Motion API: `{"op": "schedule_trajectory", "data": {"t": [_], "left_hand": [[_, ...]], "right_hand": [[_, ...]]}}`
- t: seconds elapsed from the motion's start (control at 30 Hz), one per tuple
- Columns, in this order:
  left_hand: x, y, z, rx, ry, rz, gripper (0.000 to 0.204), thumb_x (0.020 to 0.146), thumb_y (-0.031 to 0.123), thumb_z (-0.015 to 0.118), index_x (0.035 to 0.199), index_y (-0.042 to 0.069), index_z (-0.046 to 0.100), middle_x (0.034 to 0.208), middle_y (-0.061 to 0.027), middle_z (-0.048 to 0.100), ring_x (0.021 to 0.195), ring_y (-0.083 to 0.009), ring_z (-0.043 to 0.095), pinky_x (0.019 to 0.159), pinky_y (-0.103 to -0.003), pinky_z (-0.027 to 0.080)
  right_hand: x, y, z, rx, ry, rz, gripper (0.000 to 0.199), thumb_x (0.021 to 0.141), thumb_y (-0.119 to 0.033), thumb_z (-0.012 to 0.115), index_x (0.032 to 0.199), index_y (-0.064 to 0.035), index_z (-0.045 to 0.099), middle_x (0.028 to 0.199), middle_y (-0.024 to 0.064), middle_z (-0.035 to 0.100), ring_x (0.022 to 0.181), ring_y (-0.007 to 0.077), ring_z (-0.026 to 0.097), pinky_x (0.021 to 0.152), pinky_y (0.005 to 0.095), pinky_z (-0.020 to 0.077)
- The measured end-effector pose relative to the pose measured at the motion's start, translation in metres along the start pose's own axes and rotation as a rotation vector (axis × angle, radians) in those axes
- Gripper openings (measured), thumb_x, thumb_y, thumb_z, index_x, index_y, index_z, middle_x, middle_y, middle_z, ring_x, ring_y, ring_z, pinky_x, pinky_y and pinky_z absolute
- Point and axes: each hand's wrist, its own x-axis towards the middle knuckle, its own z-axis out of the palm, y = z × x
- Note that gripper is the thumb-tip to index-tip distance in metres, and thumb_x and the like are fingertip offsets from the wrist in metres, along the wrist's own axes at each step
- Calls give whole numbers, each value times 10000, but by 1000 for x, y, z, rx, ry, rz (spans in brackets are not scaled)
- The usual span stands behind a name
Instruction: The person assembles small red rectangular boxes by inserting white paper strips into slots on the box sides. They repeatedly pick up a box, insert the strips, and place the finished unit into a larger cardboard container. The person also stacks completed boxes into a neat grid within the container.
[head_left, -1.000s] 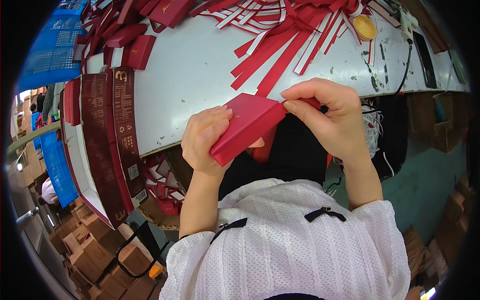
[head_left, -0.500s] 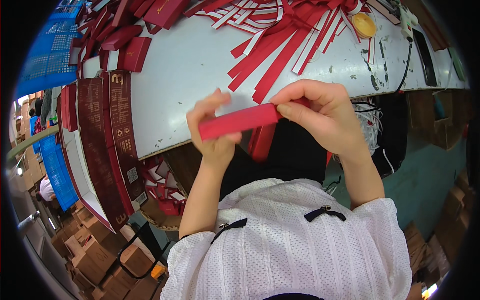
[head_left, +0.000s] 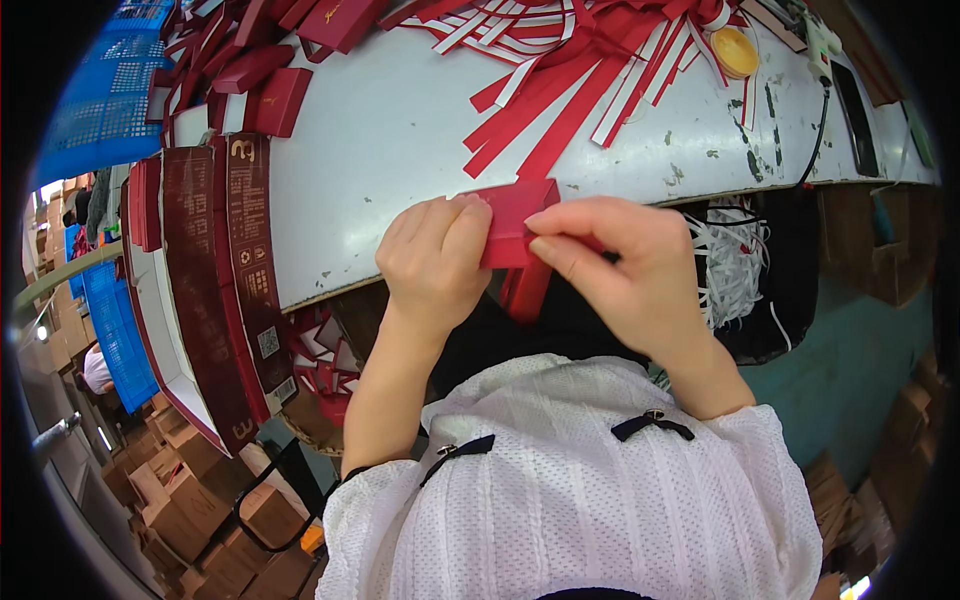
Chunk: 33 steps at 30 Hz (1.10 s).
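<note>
A small red box (head_left: 518,212) is held up over the table's near edge. My left hand (head_left: 432,258) is closed round the box's left end, its knuckles facing up. At the right end, my right hand (head_left: 625,268) pinches with thumb and forefinger. A bit of red that looks like ribbon (head_left: 592,243) shows inside that hand, mostly hidden by the fingers. Below the box, another red piece (head_left: 526,292) hangs or lies over my dark lap; its upper part is hidden.
Red and white ribbon strips (head_left: 560,95) fan across the white table (head_left: 370,190). Several red boxes (head_left: 283,102) pile up at the far left, near a blue crate (head_left: 100,110). A dark red carton (head_left: 195,290) stands left. A yellow round tub (head_left: 735,52) and a phone (head_left: 853,120) lie right.
The box has turned so that its broad face shows. My left hand has gone from spread fingers to a closed grip round it. My right hand has come slightly lower and stays pinched.
</note>
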Motion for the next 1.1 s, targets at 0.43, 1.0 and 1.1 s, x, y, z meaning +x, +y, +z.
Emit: {"op": "schedule_trajectory", "data": {"t": [0.43,1.0,1.1], "left_hand": [[-9,2,23,-122,343,-38,300,624,167,689,832,24,527,744,-105,586,607,-244,565,530,-314,481],[-21,11,28,-195,298,-141,306,648,38,687,891,18,500,820,-120,592,695,-235,564,601,-288,463],[-24,13,29,-239,301,-217,309,658,11,667,922,14,508,834,-121,586,714,-227,566,622,-286,464]], "right_hand": [[-20,-13,-3,386,55,176,379,677,60,618,1019,4,464,879,58,542,752,88,533,653,197,433],[-3,16,21,371,206,154,264,712,70,575,875,-29,392,747,49,537,662,65,498,594,189,407],[1,19,22,336,208,115,254,718,69,568,871,-30,390,756,50,533,669,66,497,604,189,406]]}}
